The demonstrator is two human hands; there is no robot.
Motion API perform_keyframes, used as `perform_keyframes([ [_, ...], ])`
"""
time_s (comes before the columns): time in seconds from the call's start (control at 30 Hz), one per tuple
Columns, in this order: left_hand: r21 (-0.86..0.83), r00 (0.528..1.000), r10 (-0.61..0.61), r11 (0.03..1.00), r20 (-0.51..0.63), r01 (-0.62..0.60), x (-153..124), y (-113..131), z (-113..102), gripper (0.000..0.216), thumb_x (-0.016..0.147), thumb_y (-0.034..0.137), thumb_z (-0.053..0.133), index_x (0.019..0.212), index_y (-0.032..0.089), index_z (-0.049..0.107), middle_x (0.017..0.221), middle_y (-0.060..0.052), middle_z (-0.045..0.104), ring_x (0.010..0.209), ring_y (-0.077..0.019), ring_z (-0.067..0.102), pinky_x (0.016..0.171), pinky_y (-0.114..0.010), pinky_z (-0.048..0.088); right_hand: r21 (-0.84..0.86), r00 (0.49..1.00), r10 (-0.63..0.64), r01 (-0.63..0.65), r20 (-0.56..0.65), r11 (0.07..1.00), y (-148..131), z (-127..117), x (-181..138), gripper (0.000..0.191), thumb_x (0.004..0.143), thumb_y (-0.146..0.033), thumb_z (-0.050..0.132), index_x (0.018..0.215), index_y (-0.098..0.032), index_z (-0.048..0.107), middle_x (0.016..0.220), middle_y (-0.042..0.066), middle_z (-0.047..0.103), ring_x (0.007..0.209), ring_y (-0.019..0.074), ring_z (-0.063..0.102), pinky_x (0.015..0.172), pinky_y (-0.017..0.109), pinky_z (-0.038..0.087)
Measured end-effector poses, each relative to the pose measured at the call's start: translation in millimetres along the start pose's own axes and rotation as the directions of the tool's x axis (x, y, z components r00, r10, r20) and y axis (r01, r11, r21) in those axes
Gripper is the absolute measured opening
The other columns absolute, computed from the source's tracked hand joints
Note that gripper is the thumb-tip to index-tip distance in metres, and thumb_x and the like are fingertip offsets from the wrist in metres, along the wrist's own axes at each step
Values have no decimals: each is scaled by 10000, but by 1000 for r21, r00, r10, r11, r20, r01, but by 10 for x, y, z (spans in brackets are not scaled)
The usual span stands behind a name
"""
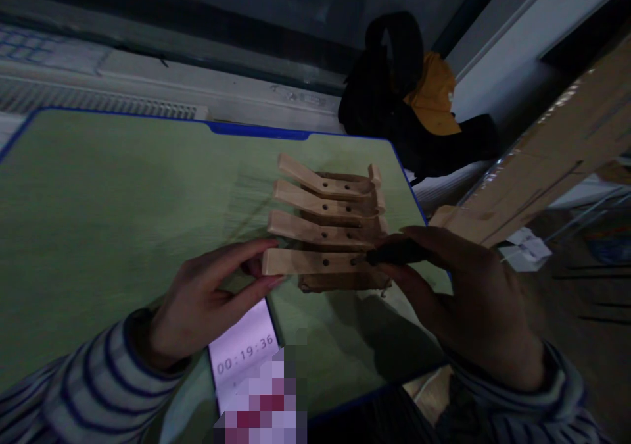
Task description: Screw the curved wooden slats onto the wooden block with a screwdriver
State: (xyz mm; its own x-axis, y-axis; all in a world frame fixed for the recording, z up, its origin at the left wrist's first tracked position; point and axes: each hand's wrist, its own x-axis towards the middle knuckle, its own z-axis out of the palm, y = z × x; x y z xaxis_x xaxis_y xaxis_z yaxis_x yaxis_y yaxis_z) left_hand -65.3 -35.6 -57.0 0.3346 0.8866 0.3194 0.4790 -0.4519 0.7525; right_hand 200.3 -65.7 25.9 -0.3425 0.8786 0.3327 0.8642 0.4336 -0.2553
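A wooden rack (328, 223) with several angled pegs lies on the green table (108, 200), its pegs pointing left. My left hand (207, 306) pinches the free end of the nearest peg (305, 262) between thumb and fingers. My right hand (468, 299) grips a dark-handled tool (394, 254), likely a screwdriver, whose tip meets the right end of that same peg near a screw hole. Both sleeves are striped.
A phone (244, 362) showing a timer 00:19:36 lies near the table's front edge under my left wrist. Dark bags and a yellow cap (434, 98) sit beyond the far right corner. Cardboard panels (552, 154) lean at the right. A window ledge runs behind.
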Motion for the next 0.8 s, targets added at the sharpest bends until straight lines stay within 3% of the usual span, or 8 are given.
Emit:
perform_keyframes([
  [0.37, 1, 1000, 10, 1000, 6, -10, 16, 24, -16, 330, 790, 342, 623, 1105, 254, 578, 755, 22, 668, 631, -118, 634, 515, -191, 528, 61, 1000, -15, 16, -15, 998, 11, 56, 36, 235, 784, -262, 652, 994, -176, 590, 841, 16, 690, 755, 124, 644, 654, 233, 527],
  [0.5, 64, 999, 22, 998, 35, -24, 43, 19, -43, 328, 796, 380, 606, 1097, 252, 595, 781, 10, 683, 611, -122, 628, 490, -193, 502, 76, 1000, 6, -7, 5, 997, 20, 51, 39, 292, 774, -261, 661, 1047, -181, 593, 900, 24, 689, 794, 134, 645, 685, 248, 533],
  [0.6, 103, 998, 45, 993, 49, -50, 63, 21, -90, 374, 780, 392, 626, 1119, 238, 590, 846, -5, 689, 664, -126, 633, 569, -215, 517, 57, 999, -36, 37, -28, 998, 28, 49, 43, 334, 777, -251, 659, 1091, -174, 575, 936, 34, 683, 839, 139, 642, 722, 252, 526],
  [0.7, 120, 996, 80, 990, -39, -75, 74, 65, -178, 412, 755, 341, 674, 1135, 215, 575, 853, -7, 672, 667, -105, 606, 615, -221, 508, -3, 981, -167, 167, -104, 986, 53, 75, 34, 399, 785, -205, 649, 1159, -166, 515, 947, 35, 678, 849, 144, 636, 729, 263, 509],
  [0.8, 132, 980, 112, 987, -165, -91, 117, 199, -276, 317, 748, 264, 688, 1052, 223, 609, 813, 13, 645, 639, -84, 564, 592, -217, 470, -23, 961, -236, 235, -143, 972, 83, 109, 8, 372, 775, -162, 652, 1119, -178, 512, 942, 30, 669, 824, 145, 633, 699, 268, 498],
])
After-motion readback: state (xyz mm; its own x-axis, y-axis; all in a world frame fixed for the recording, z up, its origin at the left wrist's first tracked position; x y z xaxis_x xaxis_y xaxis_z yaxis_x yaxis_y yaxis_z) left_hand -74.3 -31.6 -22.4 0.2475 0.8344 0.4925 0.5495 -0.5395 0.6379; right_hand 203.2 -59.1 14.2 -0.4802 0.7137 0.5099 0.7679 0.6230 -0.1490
